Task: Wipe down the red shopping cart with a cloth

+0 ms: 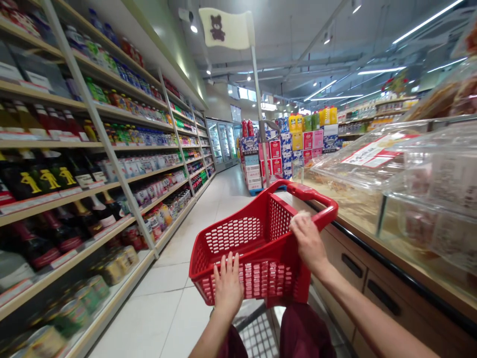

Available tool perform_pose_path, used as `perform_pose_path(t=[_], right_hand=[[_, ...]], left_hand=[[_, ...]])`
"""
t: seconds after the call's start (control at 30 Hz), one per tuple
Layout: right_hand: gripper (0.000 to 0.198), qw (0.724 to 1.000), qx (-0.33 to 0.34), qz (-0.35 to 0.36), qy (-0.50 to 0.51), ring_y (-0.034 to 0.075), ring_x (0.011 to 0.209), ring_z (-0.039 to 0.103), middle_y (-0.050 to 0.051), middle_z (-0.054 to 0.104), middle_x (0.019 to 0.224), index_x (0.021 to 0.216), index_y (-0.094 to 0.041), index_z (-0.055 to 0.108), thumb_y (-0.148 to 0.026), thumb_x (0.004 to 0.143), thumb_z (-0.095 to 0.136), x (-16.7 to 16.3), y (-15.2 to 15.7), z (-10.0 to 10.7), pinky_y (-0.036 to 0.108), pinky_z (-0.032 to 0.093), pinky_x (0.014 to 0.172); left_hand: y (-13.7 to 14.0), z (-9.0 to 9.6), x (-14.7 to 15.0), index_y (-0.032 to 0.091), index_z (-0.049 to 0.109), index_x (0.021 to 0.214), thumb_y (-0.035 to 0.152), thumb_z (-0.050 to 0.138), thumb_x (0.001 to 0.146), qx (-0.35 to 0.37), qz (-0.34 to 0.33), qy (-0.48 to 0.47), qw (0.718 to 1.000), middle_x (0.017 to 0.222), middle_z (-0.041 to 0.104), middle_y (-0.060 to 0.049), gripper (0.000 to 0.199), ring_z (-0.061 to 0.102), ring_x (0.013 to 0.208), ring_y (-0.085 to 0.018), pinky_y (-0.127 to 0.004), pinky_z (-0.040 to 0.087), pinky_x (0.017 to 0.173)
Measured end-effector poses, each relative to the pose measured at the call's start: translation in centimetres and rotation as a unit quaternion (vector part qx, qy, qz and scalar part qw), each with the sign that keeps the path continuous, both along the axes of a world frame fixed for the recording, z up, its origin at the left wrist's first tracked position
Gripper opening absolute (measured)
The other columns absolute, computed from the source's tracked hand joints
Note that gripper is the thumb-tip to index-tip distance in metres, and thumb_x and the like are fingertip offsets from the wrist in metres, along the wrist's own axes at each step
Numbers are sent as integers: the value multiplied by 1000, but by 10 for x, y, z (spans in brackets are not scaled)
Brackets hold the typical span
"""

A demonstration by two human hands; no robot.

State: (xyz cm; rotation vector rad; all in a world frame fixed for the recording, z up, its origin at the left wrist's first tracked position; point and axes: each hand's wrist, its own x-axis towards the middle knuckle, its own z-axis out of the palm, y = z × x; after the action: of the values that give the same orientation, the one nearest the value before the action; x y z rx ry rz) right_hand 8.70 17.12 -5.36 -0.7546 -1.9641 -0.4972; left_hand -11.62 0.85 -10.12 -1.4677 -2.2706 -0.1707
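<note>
A red plastic shopping cart (pixel 231 233) with perforated basket walls stands right in front of me, turned sideways. My left hand (pixel 227 283) lies against the near wall, its fingers stretched out and the tips at the rim. Near the handle (pixel 328 204), my right hand (pixel 307 241) has its fingers curled over the cart's top edge. Something whitish shows at those fingertips, too unclear to name. A pole with a cream bear flag (pixel 227 30) rises behind the cart. Inside the visible part of the basket I see no goods.
Shelves of bottles and cans (pixel 141 174) run along the left. On the right is a display counter (pixel 343 214) with clear plastic food boxes (pixel 365 154). Stacked cartons (pixel 276 154) stand ahead, beside a tiled aisle (pixel 227 184) leading to glass-door fridges (pixel 219 141).
</note>
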Motion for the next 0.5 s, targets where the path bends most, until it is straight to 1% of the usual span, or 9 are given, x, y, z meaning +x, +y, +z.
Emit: perform_pose_path(t=[0.03, 0.1, 0.17, 0.2, 0.3, 0.37, 0.43, 0.5], right_hand=[[38, 999, 11, 25, -17, 24, 127, 25, 14, 52, 121, 108, -11, 58, -4, 81, 31, -11, -7, -7, 45, 34, 97], [38, 996, 33, 71, -49, 22, 125, 28, 10, 53, 120, 108, -14, 58, -4, 82, 32, -32, -20, -18, 41, 37, 95], [38, 994, 38, 87, -63, 22, 123, 34, 8, 55, 118, 109, -16, 58, -5, 83, 32, -39, -23, -20, 40, 39, 94], [38, 995, 31, 79, -60, 22, 121, 36, 8, 55, 118, 110, -15, 57, -6, 83, 32, -36, -20, -17, 41, 39, 94], [39, 1000, -7, 18, -19, 25, 117, 41, 13, 56, 116, 111, -11, 56, -5, 81, 32, -18, -4, -3, 45, 36, 95], [37, 999, -31, 7, -5, 26, 117, 41, 15, 55, 116, 108, -10, 58, -4, 80, 34, -19, -2, 0, 46, 34, 96], [37, 997, -55, 50, -24, 26, 117, 41, 14, 56, 115, 106, -11, 59, -5, 78, 36, -36, -12, -7, 45, 33, 98], [40, 989, -95, 107, -46, 26, 119, 38, 13, 54, 119, 113, -11, 54, -6, 76, 39, -61, -29, -15, 47, 31, 99]], left_hand=[[0, -1, 0, 20, 23, 133, 15, 42, 68, -1, -2, 3, 1000, 140, 27, -5, 68, 23, 128, -24, -47, 19, 103], [0, -3, -3, 20, 21, 133, 14, 41, 67, -8, -13, 5, 1000, 141, 26, -4, 69, 22, 128, -24, -46, 20, 103], [-1, -4, -5, 22, 20, 134, 12, 41, 67, -15, -18, 3, 1000, 141, 25, -3, 70, 22, 128, -23, -45, 21, 103], [-1, -5, -5, 22, 20, 134, 12, 41, 67, -14, -20, 2, 1000, 141, 25, -3, 70, 22, 128, -23, -45, 21, 103], [-1, -5, -3, 22, 21, 133, 14, 41, 68, -2, -14, 0, 1000, 141, 25, -3, 69, 21, 128, -24, -46, 19, 104], [-1, -4, -1, 21, 23, 133, 15, 42, 69, 6, -7, -7, 1000, 141, 25, -4, 67, 20, 129, -25, -47, 18, 104], [-1, -1, 0, 20, 26, 132, 16, 42, 70, 12, -7, -30, 999, 140, 27, -5, 64, 21, 128, -25, -48, 18, 104], [1, 4, 2, 19, 28, 132, 16, 39, 74, 25, -15, -65, 997, 140, 28, -5, 59, 22, 128, -24, -48, 19, 103]])
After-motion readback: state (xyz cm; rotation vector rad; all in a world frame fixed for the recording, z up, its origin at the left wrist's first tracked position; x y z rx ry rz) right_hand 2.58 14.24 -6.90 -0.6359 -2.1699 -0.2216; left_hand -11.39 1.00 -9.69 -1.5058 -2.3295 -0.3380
